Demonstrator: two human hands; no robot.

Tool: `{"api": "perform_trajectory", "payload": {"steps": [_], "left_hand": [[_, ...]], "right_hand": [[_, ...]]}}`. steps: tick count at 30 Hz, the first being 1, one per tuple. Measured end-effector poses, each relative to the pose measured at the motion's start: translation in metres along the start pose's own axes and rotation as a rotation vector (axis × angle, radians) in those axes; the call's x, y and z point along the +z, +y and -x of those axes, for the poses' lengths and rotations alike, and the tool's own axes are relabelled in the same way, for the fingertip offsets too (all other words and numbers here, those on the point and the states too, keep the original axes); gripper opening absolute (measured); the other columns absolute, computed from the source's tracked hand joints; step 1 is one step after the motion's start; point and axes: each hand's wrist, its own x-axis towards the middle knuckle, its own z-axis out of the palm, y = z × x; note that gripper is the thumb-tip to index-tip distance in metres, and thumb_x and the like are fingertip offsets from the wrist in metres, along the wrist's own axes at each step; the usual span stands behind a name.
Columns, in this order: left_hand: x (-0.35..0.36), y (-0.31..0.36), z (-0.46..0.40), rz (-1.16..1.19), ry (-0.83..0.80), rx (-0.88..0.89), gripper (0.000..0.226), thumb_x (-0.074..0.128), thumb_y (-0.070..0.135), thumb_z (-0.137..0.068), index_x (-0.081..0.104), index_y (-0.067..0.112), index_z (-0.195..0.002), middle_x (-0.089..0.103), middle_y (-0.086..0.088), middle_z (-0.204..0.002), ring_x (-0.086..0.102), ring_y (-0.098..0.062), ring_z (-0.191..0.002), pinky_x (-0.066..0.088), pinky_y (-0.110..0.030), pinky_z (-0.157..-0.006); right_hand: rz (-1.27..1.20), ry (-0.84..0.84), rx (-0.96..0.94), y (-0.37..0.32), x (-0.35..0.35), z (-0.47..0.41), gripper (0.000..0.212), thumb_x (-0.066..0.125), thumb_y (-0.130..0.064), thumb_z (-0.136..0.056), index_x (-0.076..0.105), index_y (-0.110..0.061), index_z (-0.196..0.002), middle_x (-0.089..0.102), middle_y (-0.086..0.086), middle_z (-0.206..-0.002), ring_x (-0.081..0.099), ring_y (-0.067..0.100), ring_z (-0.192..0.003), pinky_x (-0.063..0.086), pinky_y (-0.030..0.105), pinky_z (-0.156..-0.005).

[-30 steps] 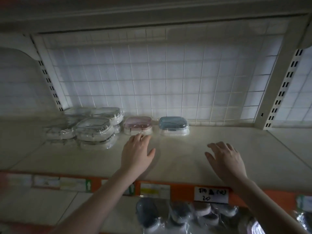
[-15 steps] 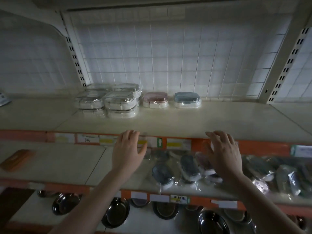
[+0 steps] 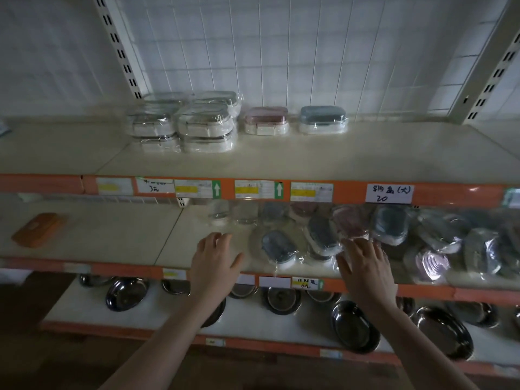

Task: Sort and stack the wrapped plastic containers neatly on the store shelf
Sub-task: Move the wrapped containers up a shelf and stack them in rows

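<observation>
**Hands drop from top shelf to middle shelf**

Over the middle shelf (image 3: 168,235), both hands now hover, having come down from the top shelf (image 3: 309,156). The left hand (image 3: 213,267) and right hand (image 3: 365,270) hold nothing, fingers spread and relaxed. Loose wrapped containers (image 3: 323,235) lie jumbled just ahead; the stacked containers (image 3: 183,122) stay above.

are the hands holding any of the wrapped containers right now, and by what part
Nothing is held. The left hand hovers open over the middle shelf; the right hand reaches with spread fingers toward the wrapped pink-lidded oval container, no grip visible.
</observation>
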Motion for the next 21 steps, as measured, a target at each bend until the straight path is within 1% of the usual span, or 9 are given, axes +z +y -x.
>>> {"api": "perform_trajectory", "payload": {"steps": [3, 9, 10, 12, 13, 16, 17, 19, 21], "left_hand": [[0.022, 0.002, -0.006, -0.007, -0.046, 0.013, 0.046, 0.067, 0.031, -0.085, 0.058, 0.007, -0.122, 0.057, -0.013, -0.121, 0.051, -0.034, -0.11, 0.046, -0.042, -0.088], [0.083, -0.001, -0.019, -0.021, -0.093, 0.113, 0.046, 0.079, 0.026, -0.073, 0.063, 0.004, -0.11, 0.063, -0.014, -0.107, 0.061, -0.035, -0.097, 0.054, -0.041, -0.075], [0.096, -0.004, -0.023, -0.02, -0.088, 0.135, 0.044, 0.076, 0.028, -0.075, 0.063, 0.004, -0.11, 0.063, -0.014, -0.105, 0.061, -0.036, -0.096, 0.054, -0.041, -0.074], [0.123, -0.007, -0.03, -0.028, -0.1, 0.169, 0.046, 0.059, 0.039, -0.08, 0.062, 0.005, -0.11, 0.062, -0.013, -0.106, 0.061, -0.035, -0.098, 0.055, -0.041, -0.075], [0.138, -0.009, -0.034, -0.026, -0.105, 0.18, 0.049, 0.053, 0.043, -0.081, 0.062, 0.005, -0.111, 0.061, -0.012, -0.108, 0.061, -0.034, -0.101, 0.054, -0.04, -0.078], [0.18, -0.01, -0.045, 0.015, -0.125, 0.168, 0.048, 0.065, 0.036, -0.085, 0.059, 0.005, -0.121, 0.056, -0.014, -0.123, 0.052, -0.033, -0.117, 0.049, -0.042, -0.089], [0.193, -0.01, -0.049, 0.021, -0.133, 0.171, 0.051, 0.065, 0.035, -0.086, 0.056, 0.006, -0.126, 0.053, -0.013, -0.128, 0.048, -0.032, -0.123, 0.046, -0.041, -0.093], [0.216, -0.01, -0.055, 0.016, -0.174, 0.162, 0.057, 0.056, 0.043, -0.091, 0.045, 0.013, -0.138, 0.041, -0.009, -0.142, 0.037, -0.027, -0.132, 0.04, -0.037, -0.101], [0.234, -0.009, -0.062, 0.006, -0.232, 0.136, 0.063, 0.043, 0.054, -0.092, 0.037, 0.02, -0.144, 0.029, -0.007, -0.151, 0.027, -0.025, -0.139, 0.037, -0.036, -0.106]], "right_hand": [[-0.017, -0.023, 0.043, 0.009, 0.018, 0.001, 0.036, 0.076, -0.017, -0.076, 0.065, -0.009, -0.109, 0.063, 0.016, -0.1, 0.059, 0.037, -0.091, 0.049, 0.043, -0.077], [-0.045, -0.088, 0.073, 0.039, 0.069, -0.001, 0.037, 0.075, -0.016, -0.075, 0.064, -0.009, -0.109, 0.061, 0.016, -0.101, 0.058, 0.038, -0.091, 0.049, 0.044, -0.075], [-0.047, -0.088, 0.071, 0.044, 0.079, -0.002, 0.037, 0.075, -0.016, -0.075, 0.063, -0.008, -0.11, 0.061, 0.016, -0.101, 0.058, 0.038, -0.091, 0.049, 0.044, -0.075], [-0.05, -0.075, 0.052, 0.053, 0.099, -0.005, 0.038, 0.075, -0.016, -0.075, 0.062, -0.007, -0.11, 0.062, 0.017, -0.101, 0.059, 0.038, -0.091, 0.05, 0.044, -0.075], [-0.052, -0.065, 0.037, 0.057, 0.11, -0.008, 0.039, 0.075, -0.015, -0.075, 0.062, -0.006, -0.111, 0.062, 0.018, -0.102, 0.059, 0.038, -0.091, 0.05, 0.044, -0.075], [-0.057, -0.056, -0.006, 0.065, 0.142, -0.014, 0.044, 0.075, -0.014, -0.076, 0.06, -0.003, -0.115, 0.061, 0.019, -0.109, 0.059, 0.039, -0.098, 0.051, 0.045, -0.078], [-0.059, -0.053, -0.021, 0.068, 0.152, -0.016, 0.045, 0.075, -0.014, -0.076, 0.059, -0.002, -0.116, 0.061, 0.02, -0.111, 0.059, 0.039, -0.1, 0.051, 0.045, -0.079], [-0.057, -0.044, -0.04, 0.072, 0.17, -0.019, 0.046, 0.074, -0.015, -0.077, 0.057, 0.0, -0.117, 0.06, 0.019, -0.115, 0.059, 0.038, -0.102, 0.051, 0.044, -0.08], [-0.028, -0.042, -0.032, 0.074, 0.182, -0.022, 0.049, 0.072, -0.018, -0.079, 0.055, -0.002, -0.122, 0.058, 0.016, -0.12, 0.058, 0.036, -0.104, 0.051, 0.044, -0.08]]}}
